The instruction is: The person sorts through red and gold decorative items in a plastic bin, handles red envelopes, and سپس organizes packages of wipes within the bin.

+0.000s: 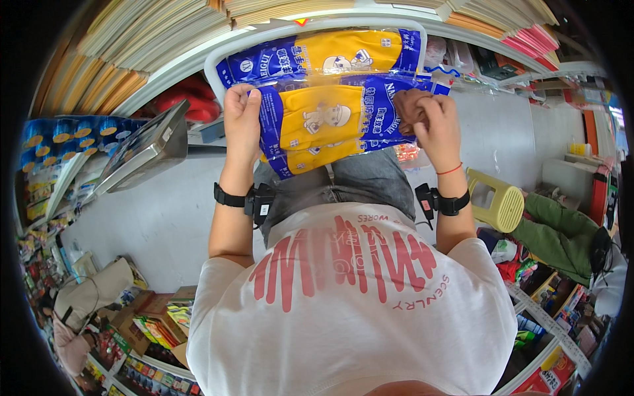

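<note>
Before my chest is a plastic packet of yellow rubber gloves [322, 111] with blue printed ends and a cartoon figure. My left hand [242, 121] grips its left end, thumb on top. At the packet's right end, my right hand [438, 126] pinches the plastic beside a brown, hand-shaped patch [410, 111]; I cannot tell if that is print or a separate thing. A second similar packet [329, 152] shows underneath, along the near edge. Beyond them, another glove packet [356, 52] lies in a white plastic tray [212, 69].
Stacks of paper envelopes [138, 44] line the shelf ahead. A metal-edged device [148, 143] juts out at left, near blue-topped cans [62, 131]. On the right stand a yellow plastic stool [498, 200] and green cloth [557, 237]. Cardboard boxes [148, 317] sit behind left, near another person [69, 341].
</note>
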A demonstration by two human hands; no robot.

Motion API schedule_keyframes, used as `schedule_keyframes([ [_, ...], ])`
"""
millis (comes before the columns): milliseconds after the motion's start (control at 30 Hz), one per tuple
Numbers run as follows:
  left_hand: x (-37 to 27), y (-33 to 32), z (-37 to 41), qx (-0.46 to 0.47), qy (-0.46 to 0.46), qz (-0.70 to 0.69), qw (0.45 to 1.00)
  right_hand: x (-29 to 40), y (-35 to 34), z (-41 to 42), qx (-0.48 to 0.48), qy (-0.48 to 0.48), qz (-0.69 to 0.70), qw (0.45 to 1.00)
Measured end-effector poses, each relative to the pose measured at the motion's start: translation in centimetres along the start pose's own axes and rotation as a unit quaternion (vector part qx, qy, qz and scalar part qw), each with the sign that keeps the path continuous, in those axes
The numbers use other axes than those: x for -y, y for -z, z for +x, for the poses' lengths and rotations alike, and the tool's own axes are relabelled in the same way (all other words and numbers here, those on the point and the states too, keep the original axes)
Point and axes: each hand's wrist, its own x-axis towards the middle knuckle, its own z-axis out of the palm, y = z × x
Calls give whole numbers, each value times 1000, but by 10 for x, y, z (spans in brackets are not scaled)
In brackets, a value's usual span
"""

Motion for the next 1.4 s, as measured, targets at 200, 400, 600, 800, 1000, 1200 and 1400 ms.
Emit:
schedule_keyframes([
  [200, -31, -18, -11, 142, -171, 439, 871, -10, 6, -11, 17, -66, 68, 995],
  [400, -15, -24, -35, 348, -148, 585, 717, -2, 11, 9, -92, -47, 95, 990],
  [600, -2, -28, -51, 191, -282, 629, 699, 18, 12, 22, -54, -1, 100, 993],
  [800, -1, -21, -48, 277, -180, 660, 675, 17, 5, 21, 19, -5, 134, 991],
  [1000, -28, -16, -64, 273, -430, 561, 652, 29, 31, 26, -70, 13, 115, 991],
  [1200, -52, 11, -72, 453, -230, 487, 711, 30, 47, 16, 207, 70, 104, 970],
  [1400, -23, 49, -71, 412, 152, 279, 854, 47, 27, 8, 347, 33, 208, 914],
])
